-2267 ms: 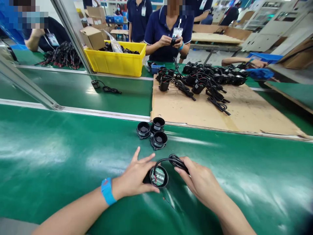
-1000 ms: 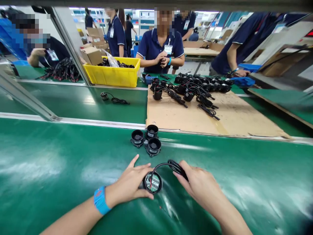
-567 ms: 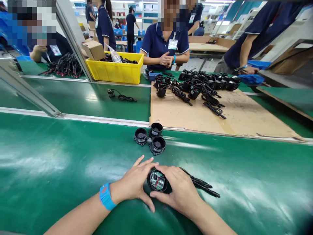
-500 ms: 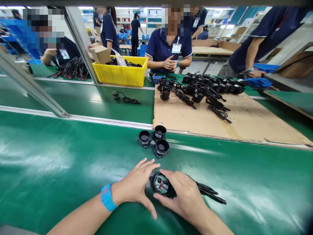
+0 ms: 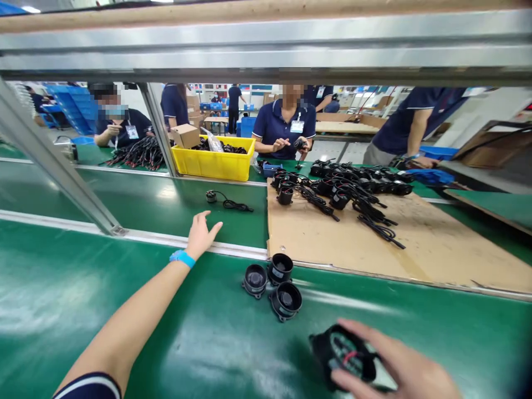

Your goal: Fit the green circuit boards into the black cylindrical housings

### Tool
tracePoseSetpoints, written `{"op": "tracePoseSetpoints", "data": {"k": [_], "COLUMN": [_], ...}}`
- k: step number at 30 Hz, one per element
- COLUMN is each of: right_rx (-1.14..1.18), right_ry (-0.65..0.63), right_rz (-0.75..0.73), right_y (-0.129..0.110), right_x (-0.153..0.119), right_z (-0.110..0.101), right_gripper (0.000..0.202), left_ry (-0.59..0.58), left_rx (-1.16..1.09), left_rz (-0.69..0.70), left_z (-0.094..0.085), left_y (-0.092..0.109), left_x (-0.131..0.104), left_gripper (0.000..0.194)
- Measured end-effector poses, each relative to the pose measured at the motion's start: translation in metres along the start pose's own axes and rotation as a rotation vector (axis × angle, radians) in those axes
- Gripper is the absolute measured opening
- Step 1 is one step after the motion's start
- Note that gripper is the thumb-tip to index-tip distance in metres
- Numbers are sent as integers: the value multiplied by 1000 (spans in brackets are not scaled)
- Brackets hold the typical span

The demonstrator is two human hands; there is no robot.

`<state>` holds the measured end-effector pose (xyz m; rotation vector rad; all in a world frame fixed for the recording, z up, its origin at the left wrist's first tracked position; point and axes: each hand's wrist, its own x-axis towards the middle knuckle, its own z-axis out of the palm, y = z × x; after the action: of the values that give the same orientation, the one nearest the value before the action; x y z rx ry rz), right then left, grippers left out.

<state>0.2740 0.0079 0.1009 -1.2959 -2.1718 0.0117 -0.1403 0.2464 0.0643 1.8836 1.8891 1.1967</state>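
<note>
The blurred black housing (image 5: 338,357) is at five o'clock, clamped between thumb and fingers of the right hand (image 5: 403,360); probably light and rigid, best gripped by its outer wall, sparing the likely fragile board (image 5: 341,344). From it, green tabletop (image 5: 208,354) stretches toward nine, three cups (image 5: 286,302) stand at ten, and the cardboard (image 5: 324,238) edge crosses at twelve. The left hand (image 5: 201,235), fingers apart, holds nothing near the corded motor (image 5: 211,196).
</note>
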Motion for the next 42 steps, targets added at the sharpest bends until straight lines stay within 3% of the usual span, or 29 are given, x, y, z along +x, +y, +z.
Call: {"op": "tracePoseSetpoints", "data": {"k": [3, 6, 11, 14, 17, 19, 22, 26, 29, 34, 39, 42], "right_rx": [-247, -397, -402, -374, -327, -292, -219, -81, 10, 273, 422, 429], "right_ry": [-11, -127, -150, -113, -55, -4, 85, 160, 184, 195, 308, 398], "right_rz": [210, 467, 539, 559, 576, 553, 457, 308, 238, 191, 110, 71], "right_y": [43, 80, 118, 131, 139, 139, 130, 103, 79, 32, -25, -53], "right_x": [61, 138, 244, 279, 300, 306, 297, 249, 210, 193, 201, 189], "right_z": [-29, -20, 48, 94, 126, 137, 137, 122, 112, 106, 86, 65], "right_gripper": [56, 65, 56, 58, 60, 64, 67, 50, 48, 71, 94, 94], "left_ry": [-8, -2, -1, -13, -23, -22, -11, 32, 92, 123, 140, 141], "left_rx": [102, 164, 190, 190, 180, 159, 103, -25, -154, -338, -487, -643], "left_rz": [-75, -149, -181, -197, -203, -205, -222, -168, -34, 273, 538, 667], "left_z": [15, 32, 61, 73, 82, 88, 97, 100, 88, 41, -22, -57], "left_y": [-21, -31, -41, -50, -57, -60, -59, -47, -26, 45, 134, 174], "left_x": [57, 95, 134, 148, 157, 161, 164, 158, 148, 111, 38, -11], "left_gripper": [63, 73, 80, 76, 64, 55, 46, 41, 43, 47, 48, 55]}}
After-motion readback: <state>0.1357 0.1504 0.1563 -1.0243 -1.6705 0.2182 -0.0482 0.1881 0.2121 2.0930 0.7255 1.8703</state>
